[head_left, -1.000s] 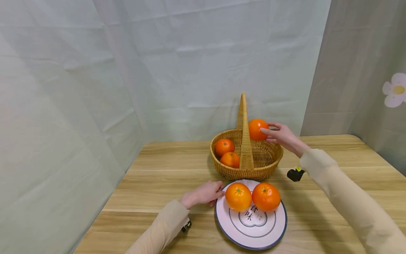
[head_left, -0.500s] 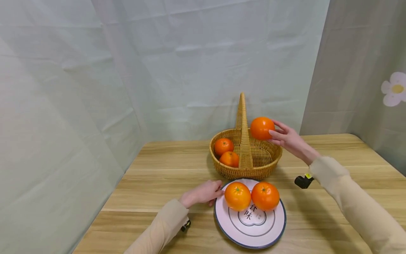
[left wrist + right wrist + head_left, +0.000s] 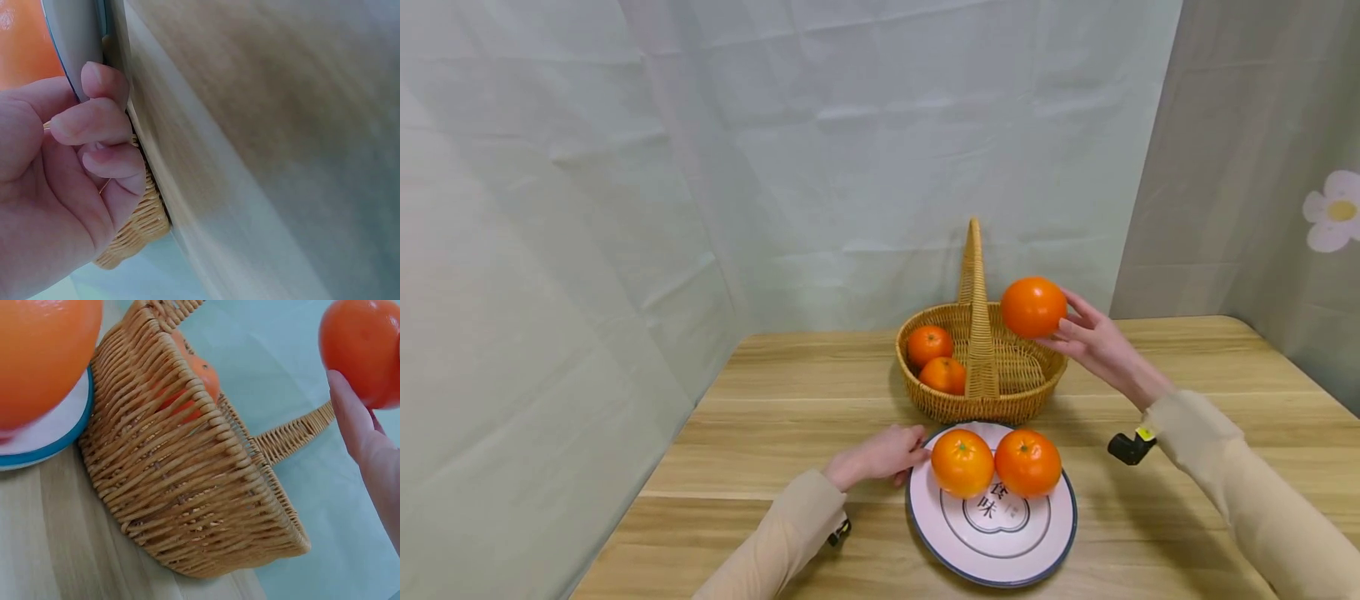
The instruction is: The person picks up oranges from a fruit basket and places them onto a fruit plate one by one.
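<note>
My right hand (image 3: 1099, 343) holds an orange (image 3: 1033, 307) by its right side, above the right half of the wicker basket (image 3: 981, 407). In the right wrist view the thumb lies along the held orange (image 3: 362, 353), higher than the basket rim. My left hand (image 3: 880, 455) grips the left rim of a white plate (image 3: 1000, 558) with a dark blue edge. Its curled fingers (image 3: 94, 122) show at the plate's edge in the left wrist view. On the plate sit two oranges, a lighter one (image 3: 962, 463) and a deeper one (image 3: 1028, 463), side by side.
Inside the basket, left of its tall arched handle (image 3: 976, 292), lie two more oranges, one behind (image 3: 929, 346) and one in front (image 3: 943, 376). Basket and plate stand close together on a wooden table (image 3: 760, 433). A pale cloth (image 3: 865, 150) hangs behind.
My right hand has drawn back to the right and nearer with the orange, away from the basket handle. The left hand and the plate stay where they were.
</note>
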`<state>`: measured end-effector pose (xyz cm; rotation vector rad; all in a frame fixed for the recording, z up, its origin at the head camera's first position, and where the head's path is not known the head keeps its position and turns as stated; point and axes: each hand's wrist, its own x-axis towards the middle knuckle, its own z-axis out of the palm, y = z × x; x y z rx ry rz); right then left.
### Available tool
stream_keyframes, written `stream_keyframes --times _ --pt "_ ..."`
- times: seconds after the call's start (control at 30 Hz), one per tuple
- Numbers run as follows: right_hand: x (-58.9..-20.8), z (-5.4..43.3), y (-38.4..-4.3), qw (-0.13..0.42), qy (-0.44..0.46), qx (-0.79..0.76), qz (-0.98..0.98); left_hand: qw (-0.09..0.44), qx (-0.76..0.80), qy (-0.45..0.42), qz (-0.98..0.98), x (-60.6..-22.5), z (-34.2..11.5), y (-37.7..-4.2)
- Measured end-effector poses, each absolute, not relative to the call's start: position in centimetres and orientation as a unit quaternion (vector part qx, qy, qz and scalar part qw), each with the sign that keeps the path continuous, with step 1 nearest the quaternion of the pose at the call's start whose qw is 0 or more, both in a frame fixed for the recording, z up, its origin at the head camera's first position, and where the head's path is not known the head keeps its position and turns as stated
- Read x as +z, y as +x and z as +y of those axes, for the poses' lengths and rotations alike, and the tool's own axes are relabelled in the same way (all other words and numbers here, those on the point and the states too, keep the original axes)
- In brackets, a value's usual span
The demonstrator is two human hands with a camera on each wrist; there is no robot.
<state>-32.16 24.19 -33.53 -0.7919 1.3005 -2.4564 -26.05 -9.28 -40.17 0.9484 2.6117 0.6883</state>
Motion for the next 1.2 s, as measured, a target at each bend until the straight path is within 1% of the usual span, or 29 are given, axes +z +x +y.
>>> stream_keyframes --times 0.27,0.5,0.7,1.2 --pt "-34.1 24.9 -31.0 0.132 -0.323 -0.808 0.474 0.143 0.240 0.323 0.904 -40.1 -9.3 -25.9" --pt "-34.1 25.3 -30.5 0.178 -0.383 -0.763 0.490 0.145 0.247 0.323 0.902 -39.9 -9.2 -25.8" --pt "-33.9 25.0 -29.7 0.205 -0.408 -0.725 0.515 0.150 0.241 0.320 0.904 -39.9 -9.1 -25.8" --pt "-32.7 24.2 -28.4 0.230 -0.480 -0.689 0.492 0.145 0.240 0.323 0.904 -39.8 -9.1 -25.7"
